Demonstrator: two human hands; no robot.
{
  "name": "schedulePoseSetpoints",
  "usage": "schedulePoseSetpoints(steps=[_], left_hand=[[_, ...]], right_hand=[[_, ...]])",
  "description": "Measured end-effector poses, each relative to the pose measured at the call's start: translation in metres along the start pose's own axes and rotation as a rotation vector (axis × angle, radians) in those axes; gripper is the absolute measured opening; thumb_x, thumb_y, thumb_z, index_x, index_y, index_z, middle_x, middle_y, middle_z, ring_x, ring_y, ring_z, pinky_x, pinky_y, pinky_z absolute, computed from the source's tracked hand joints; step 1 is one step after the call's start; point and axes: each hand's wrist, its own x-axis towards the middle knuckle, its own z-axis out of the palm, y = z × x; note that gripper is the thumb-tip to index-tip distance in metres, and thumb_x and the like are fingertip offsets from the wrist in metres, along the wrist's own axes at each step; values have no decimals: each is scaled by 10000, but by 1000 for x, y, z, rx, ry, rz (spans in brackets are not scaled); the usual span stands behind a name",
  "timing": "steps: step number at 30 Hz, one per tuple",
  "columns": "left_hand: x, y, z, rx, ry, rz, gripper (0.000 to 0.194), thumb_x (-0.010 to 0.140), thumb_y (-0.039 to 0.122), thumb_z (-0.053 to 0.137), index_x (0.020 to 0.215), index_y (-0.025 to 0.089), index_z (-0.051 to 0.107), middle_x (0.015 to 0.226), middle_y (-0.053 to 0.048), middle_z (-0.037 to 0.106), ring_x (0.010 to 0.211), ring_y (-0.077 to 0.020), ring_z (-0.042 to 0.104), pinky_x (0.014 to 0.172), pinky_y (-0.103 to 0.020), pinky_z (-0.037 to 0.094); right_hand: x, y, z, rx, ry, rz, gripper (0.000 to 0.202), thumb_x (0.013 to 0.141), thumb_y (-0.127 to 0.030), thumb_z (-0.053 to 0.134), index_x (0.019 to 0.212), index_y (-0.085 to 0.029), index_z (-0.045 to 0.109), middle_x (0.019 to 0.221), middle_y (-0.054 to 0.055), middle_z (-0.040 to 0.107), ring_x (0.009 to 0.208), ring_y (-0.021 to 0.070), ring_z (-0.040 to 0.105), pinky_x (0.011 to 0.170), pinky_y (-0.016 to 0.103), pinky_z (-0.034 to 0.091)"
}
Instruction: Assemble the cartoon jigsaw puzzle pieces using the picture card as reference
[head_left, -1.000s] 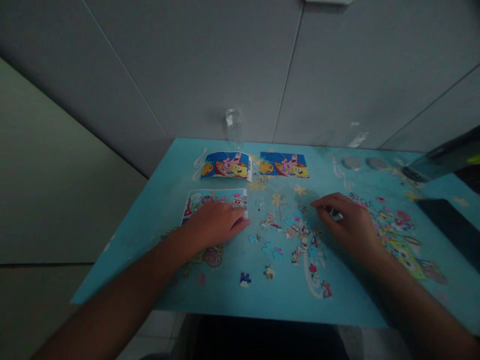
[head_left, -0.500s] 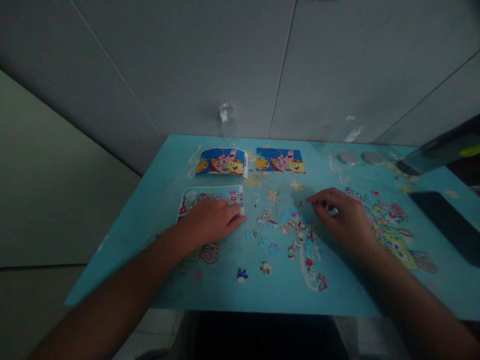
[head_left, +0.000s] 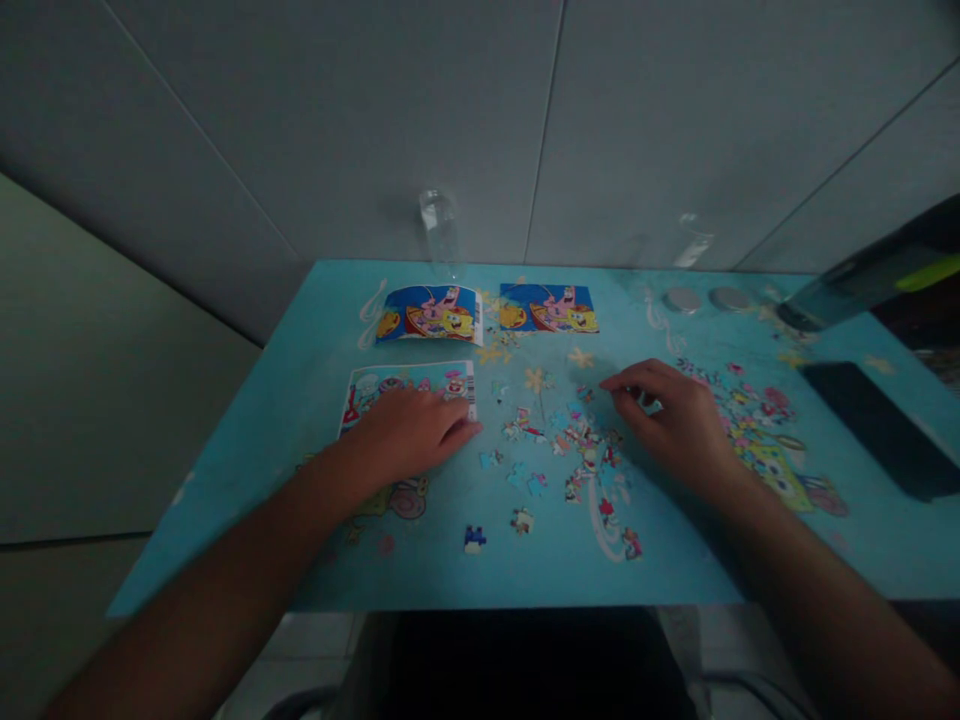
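Observation:
My left hand (head_left: 412, 430) lies palm down on a printed picture sheet (head_left: 367, 385), fingers spread a little and nothing visible in them. To the right, my right hand (head_left: 667, 410) hovers at the edge of a scattered pile of small jigsaw pieces (head_left: 589, 455). Its thumb and fingers curve toward each other with a gap between; whether a tiny piece is at the fingertips is too dark to tell. A blue piece (head_left: 475, 540) and a pale piece (head_left: 523, 520) lie apart near the front. Behind are a curled picture card (head_left: 431, 315) and a flat one (head_left: 551, 308).
A clear jar (head_left: 441, 230) stands at the back, and another clear container (head_left: 691, 242) further right. Two round lids (head_left: 683, 299), a dark phone-like slab (head_left: 881, 430) and a tilted dark bottle (head_left: 862, 275) are on the right of the patterned turquoise table (head_left: 247, 440).
The whole view has shifted slightly, so everything appears a little further left and higher. Both hands keep nearly the same pose and place over the table.

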Motion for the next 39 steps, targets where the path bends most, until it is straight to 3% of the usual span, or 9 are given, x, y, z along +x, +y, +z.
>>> schedulePoseSetpoints(steps=[11, 39], left_hand=[[-1, -2, 2, 43, -4, 3, 468, 1040, 539, 326, 989, 249, 690, 774, -60, 702, 654, -232, 641, 617, -331, 406], [-1, -2, 3, 62, -8, 12, 446, 1048, 535, 323, 1015, 263, 675, 813, -55, 719, 699, -258, 667, 630, -345, 415]], right_hand=[[0, -1, 0, 13, 1, 0, 209, 923, -175, 556, 1009, -217, 742, 969, 60, 681, 808, 177, 649, 720, 325, 530], [3, 5, -5, -12, 60, 0, 173, 910, -156, 592, 993, -199, 738, 918, 43, 660, 761, 161, 616, 666, 307, 484]])
